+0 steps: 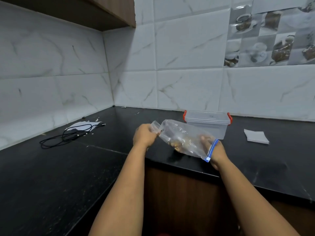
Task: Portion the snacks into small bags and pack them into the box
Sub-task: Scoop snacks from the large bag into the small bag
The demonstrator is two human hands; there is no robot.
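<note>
A clear zip bag [185, 138] with a blue zip strip hangs above the black counter's front edge, with brown snack pieces [178, 144] inside it. My right hand [215, 149] reaches in through the bag's blue mouth, its fingers seen through the plastic. My left hand [144, 135] grips the bag's far end together with a small clear bag [156, 126]. Behind the bag stands a clear plastic box [207, 123] with red latches and its lid on.
The black stone counter [68, 167] runs along a tiled corner. A coiled black cable [68, 136] lies on white paper at the left. A folded stack of small clear bags [256, 136] lies to the right of the box. A wooden cabinet front sits below the counter edge.
</note>
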